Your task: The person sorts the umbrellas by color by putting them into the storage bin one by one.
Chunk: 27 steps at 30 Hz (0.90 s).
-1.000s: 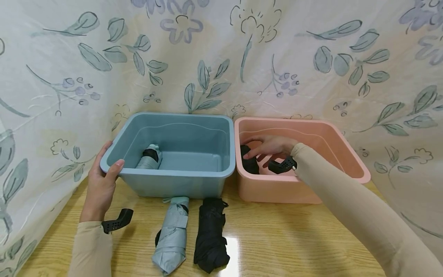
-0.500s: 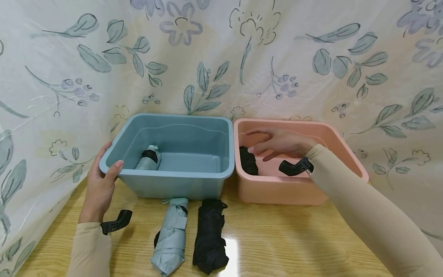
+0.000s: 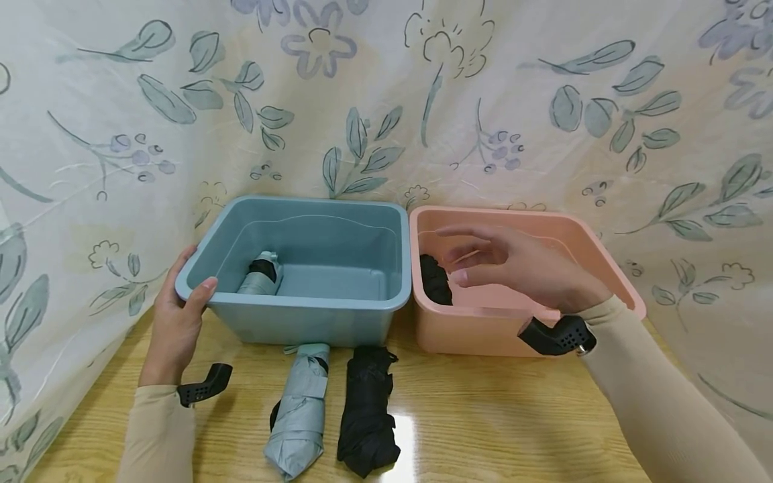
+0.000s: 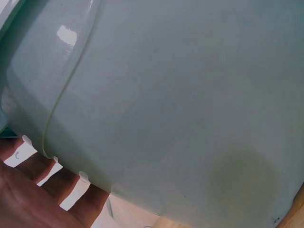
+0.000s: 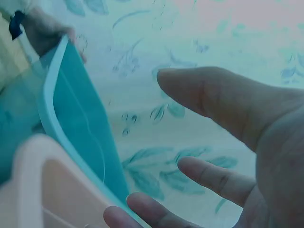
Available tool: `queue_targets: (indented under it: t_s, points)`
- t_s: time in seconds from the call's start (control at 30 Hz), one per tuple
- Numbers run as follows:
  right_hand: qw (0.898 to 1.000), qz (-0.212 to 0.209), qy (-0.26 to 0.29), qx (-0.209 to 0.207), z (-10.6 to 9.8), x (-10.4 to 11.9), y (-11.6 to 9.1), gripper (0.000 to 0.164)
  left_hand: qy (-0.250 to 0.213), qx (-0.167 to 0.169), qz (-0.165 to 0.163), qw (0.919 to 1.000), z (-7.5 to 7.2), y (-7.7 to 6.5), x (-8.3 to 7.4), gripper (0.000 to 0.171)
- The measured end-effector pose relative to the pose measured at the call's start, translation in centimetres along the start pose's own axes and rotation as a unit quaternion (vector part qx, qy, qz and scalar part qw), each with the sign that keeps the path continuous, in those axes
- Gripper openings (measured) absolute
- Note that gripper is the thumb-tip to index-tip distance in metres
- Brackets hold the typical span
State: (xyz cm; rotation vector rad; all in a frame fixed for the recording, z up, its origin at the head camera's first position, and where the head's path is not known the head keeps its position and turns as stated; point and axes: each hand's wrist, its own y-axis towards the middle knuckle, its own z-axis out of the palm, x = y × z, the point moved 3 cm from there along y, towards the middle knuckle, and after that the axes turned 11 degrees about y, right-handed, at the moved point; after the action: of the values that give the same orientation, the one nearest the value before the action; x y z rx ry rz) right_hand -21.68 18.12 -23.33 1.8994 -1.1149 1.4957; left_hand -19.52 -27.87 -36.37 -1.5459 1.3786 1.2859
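My left hand (image 3: 176,320) grips the left front corner of the blue plastic bin (image 3: 308,325). Its thumb lies over the rim, and in the left wrist view the fingers (image 4: 63,183) reach along the outer wall. My right hand (image 3: 528,268) hovers over the pink bin (image 3: 483,335) with fingers apart and nothing in it. Just left of its fingertips, a folded black umbrella (image 3: 435,282) lies against the pink bin's left wall. A folded light-blue umbrella (image 3: 261,275) with a black band lies at the left inside the blue bin.
In front of the bins, a folded light-blue umbrella (image 3: 298,409) and a folded black umbrella (image 3: 367,416) lie side by side on the wooden table (image 3: 501,416). The two bins stand nearly rim to rim. A floral cloth (image 3: 374,80) hangs behind them.
My right hand has let go of the black umbrella in the pink bin, then risen and drawn back to the right. The left hand keeps its hold on the blue bin.
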Motion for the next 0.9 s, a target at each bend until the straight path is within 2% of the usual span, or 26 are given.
queue_targets:
  t_s: [0.13, 0.33, 0.5, 0.7, 0.9]
  points:
    - [1.0, -0.025, -0.012, -0.009, 1.2, 0.3, -1.7, 0.06, 0.002, 0.0, -0.001, 1.0, 0.0, 0.0, -0.1, 0.065]
    - [0.998, -0.051, 0.023, -0.006, 3.3, -0.3, -3.7, 0.061, 0.001, 0.0, -0.005, 1.0, 0.0, -0.1, -0.2, 0.065]
    - [0.995, -0.091, 0.042, 0.017, 5.5, -1.6, -4.6, 0.062, -0.001, 0.0, -0.007, 1.0, 0.0, -0.1, -0.1, 0.065]
    - [0.993, -0.09, 0.07, 0.028, 8.3, -4.1, -4.7, 0.061, -0.006, -0.002, -0.009, 0.9999, 0.0, -0.1, 0.0, 0.065]
    - [0.995, -0.068, 0.066, 0.018, 10.7, -7.3, -3.8, 0.059, -0.016, -0.006, -0.007, 0.9998, 0.1, 0.0, 0.0, 0.066]
